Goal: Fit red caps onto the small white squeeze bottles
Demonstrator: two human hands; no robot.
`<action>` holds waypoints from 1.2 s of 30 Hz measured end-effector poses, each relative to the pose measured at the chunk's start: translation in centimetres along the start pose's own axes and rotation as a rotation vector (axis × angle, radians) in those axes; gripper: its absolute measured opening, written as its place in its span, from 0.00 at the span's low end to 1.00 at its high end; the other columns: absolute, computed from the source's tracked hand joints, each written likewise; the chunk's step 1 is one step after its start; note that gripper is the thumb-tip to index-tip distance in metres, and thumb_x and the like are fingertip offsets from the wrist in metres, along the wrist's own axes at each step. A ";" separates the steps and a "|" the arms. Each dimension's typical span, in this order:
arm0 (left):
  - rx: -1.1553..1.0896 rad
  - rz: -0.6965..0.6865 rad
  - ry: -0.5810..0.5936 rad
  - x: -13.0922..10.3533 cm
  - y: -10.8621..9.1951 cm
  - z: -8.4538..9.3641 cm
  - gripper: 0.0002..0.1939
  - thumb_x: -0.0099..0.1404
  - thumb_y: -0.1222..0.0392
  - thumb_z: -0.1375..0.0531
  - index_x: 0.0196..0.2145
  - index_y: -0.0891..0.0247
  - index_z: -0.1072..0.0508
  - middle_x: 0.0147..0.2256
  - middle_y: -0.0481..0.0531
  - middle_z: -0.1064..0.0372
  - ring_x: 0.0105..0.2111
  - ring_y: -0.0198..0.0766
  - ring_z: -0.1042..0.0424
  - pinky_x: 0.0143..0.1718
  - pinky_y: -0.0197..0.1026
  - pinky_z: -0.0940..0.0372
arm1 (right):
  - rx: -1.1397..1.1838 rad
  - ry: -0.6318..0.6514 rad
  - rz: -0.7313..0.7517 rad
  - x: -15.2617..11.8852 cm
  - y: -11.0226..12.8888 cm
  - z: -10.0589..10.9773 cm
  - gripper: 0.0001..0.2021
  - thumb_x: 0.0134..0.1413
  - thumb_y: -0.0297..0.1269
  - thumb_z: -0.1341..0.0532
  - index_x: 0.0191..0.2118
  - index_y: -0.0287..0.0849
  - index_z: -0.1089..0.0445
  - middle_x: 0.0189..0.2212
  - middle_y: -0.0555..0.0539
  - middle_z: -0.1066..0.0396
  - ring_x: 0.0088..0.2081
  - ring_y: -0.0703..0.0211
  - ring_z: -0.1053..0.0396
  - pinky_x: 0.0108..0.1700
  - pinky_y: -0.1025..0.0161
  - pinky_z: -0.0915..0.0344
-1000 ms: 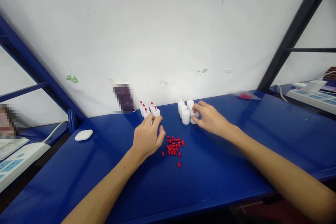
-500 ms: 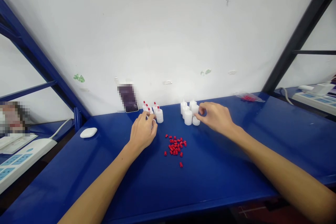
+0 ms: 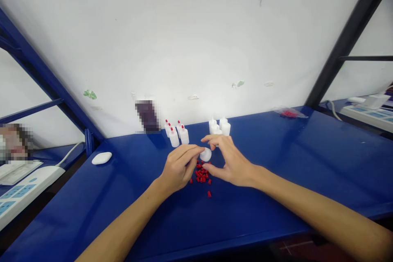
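My left hand [image 3: 181, 167] is closed, its fingertips pinching a small white bottle [image 3: 206, 154] that is tilted above the red caps. Just right of that bottle is my right hand [image 3: 231, 159], thumb and fingers spread apart around its side; I see no firm grip there. Below both hands lies a loose pile of small red caps [image 3: 201, 179], partly covered by the fingers. Behind my left hand stand several white bottles with red caps on their tips [image 3: 184, 135]. Behind my right hand is a group of white bottles without red caps [image 3: 225, 127], partly hidden.
A dark phone [image 3: 147, 115], blurred, leans on the wall. On the blue table [image 3: 132, 196] a white rounded case [image 3: 102, 158] lies at left. A clear bag with red pieces [image 3: 290, 113] rests at the back right. A power strip [image 3: 27, 188] lies beyond the left edge.
My right hand has come left from the uncapped bottles, and a white bottle is now between my hands. My left hand has left the capped bottles and moved right to this bottle.
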State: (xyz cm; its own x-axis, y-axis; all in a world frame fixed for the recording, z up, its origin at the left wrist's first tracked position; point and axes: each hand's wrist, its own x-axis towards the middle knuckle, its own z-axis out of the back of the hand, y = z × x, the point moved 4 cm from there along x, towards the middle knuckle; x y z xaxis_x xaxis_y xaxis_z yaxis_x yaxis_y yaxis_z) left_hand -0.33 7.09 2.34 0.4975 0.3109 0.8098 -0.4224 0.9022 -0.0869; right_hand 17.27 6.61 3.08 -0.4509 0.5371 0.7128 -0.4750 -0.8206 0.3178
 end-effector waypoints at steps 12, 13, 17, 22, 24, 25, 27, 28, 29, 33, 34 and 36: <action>0.259 -0.139 0.253 0.4 -0.6 -1.9 0.20 0.75 0.57 0.59 0.33 0.65 0.33 0.26 0.53 0.32 0.25 0.39 0.37 0.26 0.41 0.40 | 0.317 0.132 0.027 -0.7 0.8 -1.4 0.06 0.61 0.35 0.39 0.44 0.44 0.34 0.32 0.51 0.30 0.31 0.63 0.34 0.35 0.65 0.35; 0.284 -0.158 0.263 0.4 -0.6 -2.1 0.22 0.75 0.56 0.61 0.31 0.64 0.33 0.25 0.53 0.33 0.24 0.39 0.38 0.25 0.41 0.42 | 0.341 0.125 0.004 -0.7 0.9 -1.4 0.07 0.60 0.35 0.38 0.43 0.44 0.34 0.32 0.51 0.30 0.31 0.64 0.34 0.35 0.65 0.35; 0.396 -0.126 0.307 0.4 -0.6 -2.3 0.24 0.74 0.58 0.64 0.26 0.62 0.36 0.22 0.52 0.38 0.22 0.40 0.43 0.24 0.43 0.47 | 0.432 0.115 -0.151 -0.5 1.0 -1.7 0.14 0.53 0.40 0.32 0.37 0.44 0.38 0.29 0.54 0.32 0.28 0.65 0.35 0.30 0.67 0.37; 0.454 -0.072 0.359 0.4 -1.4 -2.6 0.24 0.73 0.51 0.62 0.26 0.61 0.36 0.22 0.54 0.37 0.22 0.42 0.42 0.25 0.46 0.49 | 0.337 0.151 -0.091 -0.1 1.1 -1.4 0.16 0.51 0.40 0.31 0.31 0.44 0.41 0.26 0.55 0.33 0.27 0.65 0.37 0.30 0.67 0.41; 0.472 -0.074 0.364 0.3 -1.8 -2.8 0.21 0.72 0.53 0.60 0.25 0.60 0.37 0.22 0.54 0.36 0.23 0.42 0.40 0.26 0.46 0.48 | 0.218 0.151 -0.003 -0.1 1.1 -1.2 0.17 0.52 0.43 0.32 0.30 0.44 0.41 0.25 0.55 0.34 0.27 0.64 0.39 0.32 0.65 0.42; 0.482 -0.069 0.365 0.3 -2.0 -3.0 0.20 0.72 0.55 0.58 0.25 0.60 0.37 0.22 0.53 0.36 0.23 0.42 0.40 0.27 0.46 0.48 | 0.174 0.147 0.036 -0.1 1.1 -1.1 0.17 0.52 0.45 0.32 0.29 0.43 0.40 0.24 0.55 0.35 0.26 0.64 0.39 0.32 0.64 0.43; 0.504 -0.052 0.374 0.2 -2.3 -3.3 0.17 0.70 0.56 0.55 0.25 0.60 0.38 0.23 0.53 0.35 0.24 0.43 0.39 0.29 0.47 0.47 | 0.123 0.134 0.095 -0.1 1.1 -1.0 0.18 0.53 0.49 0.33 0.28 0.43 0.39 0.23 0.54 0.35 0.26 0.64 0.40 0.32 0.63 0.44; 0.515 -0.042 0.384 0.2 -2.3 -3.4 0.16 0.69 0.56 0.54 0.26 0.60 0.37 0.24 0.53 0.35 0.25 0.43 0.39 0.29 0.47 0.46 | 0.111 0.131 0.121 -0.2 1.1 -1.0 0.18 0.54 0.50 0.34 0.28 0.43 0.39 0.23 0.54 0.35 0.26 0.64 0.40 0.32 0.63 0.45; 0.528 -0.026 0.398 0.1 -2.1 -3.4 0.14 0.69 0.56 0.53 0.26 0.60 0.37 0.24 0.53 0.34 0.26 0.43 0.38 0.30 0.47 0.46 | 0.095 0.122 0.149 -0.3 1.2 -1.0 0.18 0.55 0.49 0.35 0.27 0.43 0.40 0.23 0.54 0.35 0.26 0.64 0.40 0.32 0.63 0.46; 0.611 0.115 0.436 0.0 -0.6 -2.4 0.09 0.64 0.62 0.50 0.27 0.61 0.35 0.24 0.53 0.35 0.26 0.43 0.38 0.31 0.47 0.45 | -0.006 0.025 0.243 -0.2 0.8 0.2 0.22 0.60 0.40 0.39 0.19 0.43 0.47 0.17 0.55 0.43 0.22 0.65 0.46 0.28 0.62 0.50; 0.623 0.133 0.441 0.1 -0.2 -2.1 0.08 0.63 0.64 0.50 0.27 0.61 0.35 0.24 0.53 0.35 0.27 0.43 0.38 0.31 0.47 0.45 | -0.024 -0.010 0.234 -0.1 0.3 0.9 0.22 0.61 0.39 0.39 0.18 0.43 0.47 0.17 0.55 0.44 0.22 0.64 0.46 0.28 0.62 0.49; 0.607 0.089 0.458 0.2 0.0 -1.7 0.08 0.63 0.64 0.49 0.28 0.62 0.33 0.26 0.54 0.34 0.29 0.44 0.37 0.32 0.47 0.44 | -0.091 -0.063 0.155 0.4 -1.0 2.2 0.18 0.58 0.40 0.38 0.21 0.44 0.41 0.19 0.53 0.40 0.24 0.61 0.42 0.30 0.61 0.45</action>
State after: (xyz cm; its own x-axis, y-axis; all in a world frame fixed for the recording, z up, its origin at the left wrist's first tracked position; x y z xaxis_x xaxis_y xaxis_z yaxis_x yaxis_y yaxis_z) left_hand 1.02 7.67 1.56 0.6504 0.5873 0.4817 -0.7520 0.5869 0.3000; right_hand 19.26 7.18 4.40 -0.4771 0.3904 0.7874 -0.4712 -0.8699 0.1458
